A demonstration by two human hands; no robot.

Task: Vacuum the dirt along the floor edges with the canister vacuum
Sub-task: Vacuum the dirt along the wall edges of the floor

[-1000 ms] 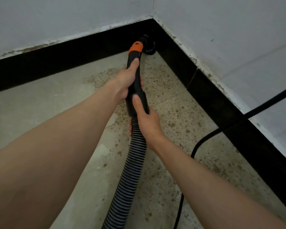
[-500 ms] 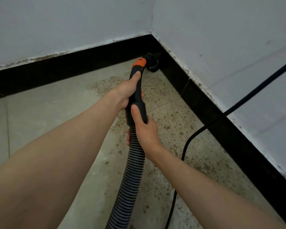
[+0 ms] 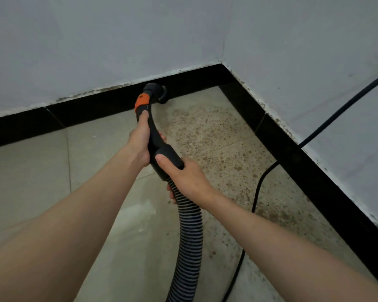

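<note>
Left hand (image 3: 140, 142) and right hand (image 3: 184, 177) each grip the vacuum handle (image 3: 156, 138), fingers curled round.

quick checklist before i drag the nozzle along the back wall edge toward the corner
1. Grip on the handle: left hand holds it up near the orange band, right hand at the hose joint. Ok.
2. Nozzle at the edge: sits against the black baseboard. Ok.
3. Dirt ahead: brown specks lie between nozzle and corner. Ok, work remains.
4. Cord: runs along the right wall, away from the nozzle. Ok.
5. Hose kinks: visible stretch curves smoothly; the rest is out of view. Cannot tell.
6. Suction on: cannot tell.
</note>
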